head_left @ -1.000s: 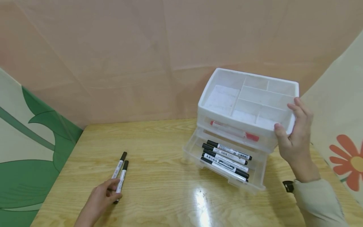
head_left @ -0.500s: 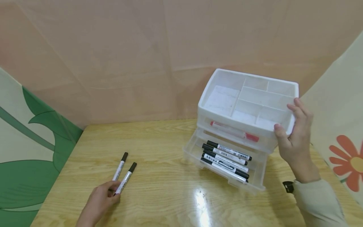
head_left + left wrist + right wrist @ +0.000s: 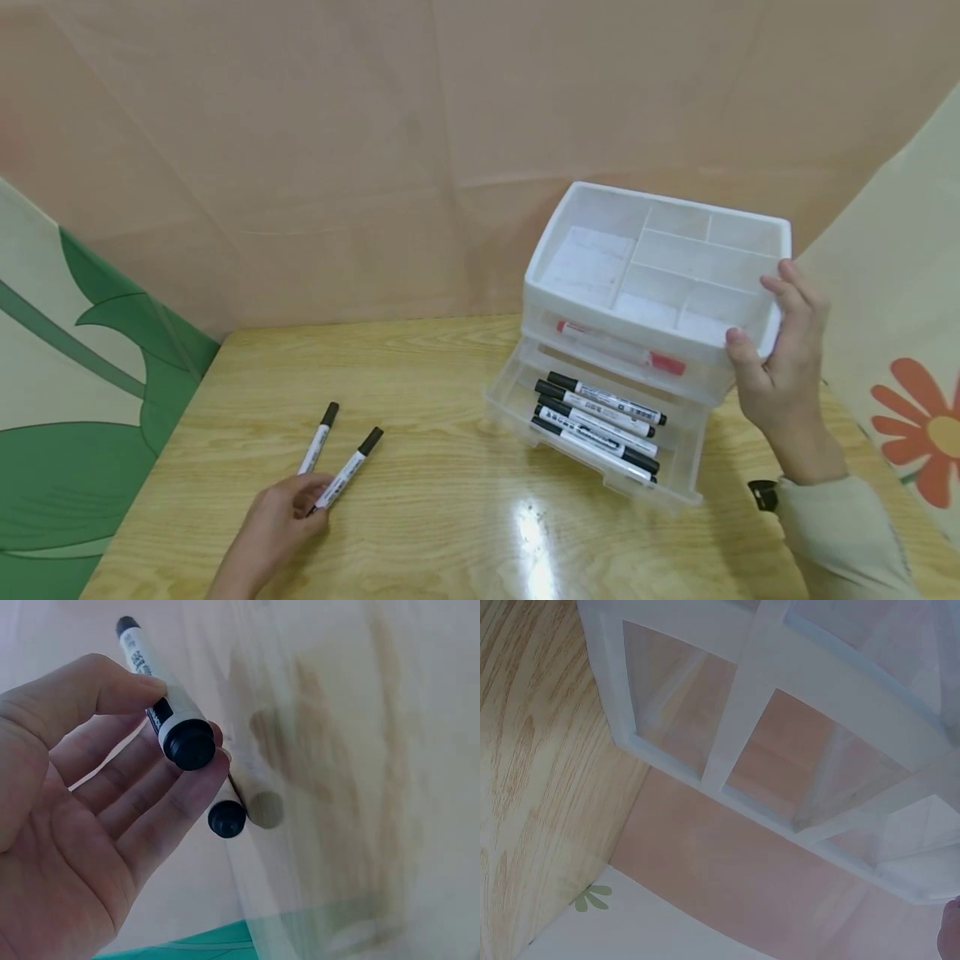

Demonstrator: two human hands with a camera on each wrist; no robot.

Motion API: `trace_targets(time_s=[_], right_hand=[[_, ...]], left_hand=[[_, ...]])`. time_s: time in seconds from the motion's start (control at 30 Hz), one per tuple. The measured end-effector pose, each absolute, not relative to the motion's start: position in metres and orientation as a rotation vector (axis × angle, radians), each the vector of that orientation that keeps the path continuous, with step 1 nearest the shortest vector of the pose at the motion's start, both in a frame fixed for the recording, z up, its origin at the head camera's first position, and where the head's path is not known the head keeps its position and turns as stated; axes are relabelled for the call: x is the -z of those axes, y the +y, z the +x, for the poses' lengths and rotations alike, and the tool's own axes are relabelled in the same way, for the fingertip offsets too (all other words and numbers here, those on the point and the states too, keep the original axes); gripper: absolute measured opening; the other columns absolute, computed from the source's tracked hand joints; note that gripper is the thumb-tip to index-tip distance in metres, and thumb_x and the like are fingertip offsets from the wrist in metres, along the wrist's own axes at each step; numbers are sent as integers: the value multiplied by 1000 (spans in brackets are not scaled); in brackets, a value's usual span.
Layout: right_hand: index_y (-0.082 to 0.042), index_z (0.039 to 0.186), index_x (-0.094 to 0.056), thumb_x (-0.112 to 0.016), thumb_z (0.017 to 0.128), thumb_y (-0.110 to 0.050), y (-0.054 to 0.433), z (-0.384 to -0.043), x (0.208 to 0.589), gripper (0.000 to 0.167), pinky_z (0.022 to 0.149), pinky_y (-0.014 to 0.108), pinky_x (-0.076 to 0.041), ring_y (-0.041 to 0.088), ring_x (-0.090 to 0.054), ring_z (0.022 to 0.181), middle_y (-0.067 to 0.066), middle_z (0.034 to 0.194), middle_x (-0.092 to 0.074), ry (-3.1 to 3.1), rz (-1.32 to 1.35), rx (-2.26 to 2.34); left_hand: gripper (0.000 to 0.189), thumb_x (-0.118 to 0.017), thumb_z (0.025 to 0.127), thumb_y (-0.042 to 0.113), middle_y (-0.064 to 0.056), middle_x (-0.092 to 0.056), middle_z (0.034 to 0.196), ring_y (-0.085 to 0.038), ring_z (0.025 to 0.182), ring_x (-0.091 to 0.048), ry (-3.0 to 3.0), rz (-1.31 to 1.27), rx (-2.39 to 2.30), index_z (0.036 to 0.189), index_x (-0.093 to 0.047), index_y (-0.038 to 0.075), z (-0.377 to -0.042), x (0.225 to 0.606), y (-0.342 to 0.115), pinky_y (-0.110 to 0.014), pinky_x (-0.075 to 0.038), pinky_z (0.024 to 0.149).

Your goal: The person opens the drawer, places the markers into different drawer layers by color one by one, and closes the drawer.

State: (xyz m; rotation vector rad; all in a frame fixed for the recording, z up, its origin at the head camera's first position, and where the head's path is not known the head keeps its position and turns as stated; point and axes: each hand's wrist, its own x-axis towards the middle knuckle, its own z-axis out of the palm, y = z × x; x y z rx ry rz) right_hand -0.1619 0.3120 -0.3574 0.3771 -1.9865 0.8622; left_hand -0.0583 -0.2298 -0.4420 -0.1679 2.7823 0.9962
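Note:
My left hand (image 3: 277, 521) pinches a white marker (image 3: 345, 479) with a black cap; the cap end points up and right. In the left wrist view the thumb and fingers close on this marker (image 3: 180, 712) near its black end. A second white marker (image 3: 315, 446) with a black cap lies on the table just behind that hand, its lower part hidden. On the right, my right hand (image 3: 787, 367) grips the right rim of a white plastic drawer box (image 3: 656, 321), thumb in front. The box's lower clear drawer (image 3: 517, 400) is pulled out and holds several black-capped markers (image 3: 600, 425).
A red marker (image 3: 622, 346) shows through the shut upper drawer. The box's top tray (image 3: 588, 258) is split into several compartments. The wooden table (image 3: 420, 500) meets a draped cloth (image 3: 337, 208) at the back. In the right wrist view, the box's open framework (image 3: 727, 757) fills much of the frame.
The marker in my left hand has swung its cap end rightward and tilted away from the other marker. The left hand has shifted slightly right. My right hand and the box have stayed put.

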Motion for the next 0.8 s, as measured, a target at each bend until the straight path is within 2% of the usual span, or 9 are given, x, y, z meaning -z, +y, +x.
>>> trace_targets(time_s=[0.13, 0.3, 0.43, 0.8], right_hand=[[8, 137, -44, -53, 92, -49, 312, -162, 358, 73, 110, 13, -33, 19, -36, 141, 12, 154, -35, -1981, 371, -874], [8, 137, -43, -53, 91, -48, 313, -161, 358, 73, 110, 14, -32, 20, -36, 141, 12, 155, -35, -1987, 366, -877], [7, 138, -43, -53, 92, -47, 314, -161, 358, 72, 110, 14, -32, 20, -36, 141, 12, 155, -34, -1996, 363, -874], [8, 137, -44, -53, 92, -51, 312, -162, 358, 75, 111, 15, -32, 20, -35, 141, 14, 153, -36, -1978, 374, -876]], left_hand=[[38, -72, 77, -6, -4, -73, 99, -14, 85, -66, 2802, -139, -1022, 113, -71, 6, -59, 439, -225, -28, -57, 71], [36, -72, 77, -7, -4, -73, 97, -16, 86, -67, 2851, -58, -1126, 110, -72, 8, -60, 437, -216, -23, -57, 72], [36, -72, 78, -8, -1, -72, 94, -13, 85, -66, 2873, 0, -1160, 109, -73, 11, -63, 435, -207, -20, -56, 73], [35, -71, 83, -2, 3, -70, 98, -9, 86, -61, 2880, 59, -1122, 111, -72, 18, -72, 423, -193, -23, -52, 70]])
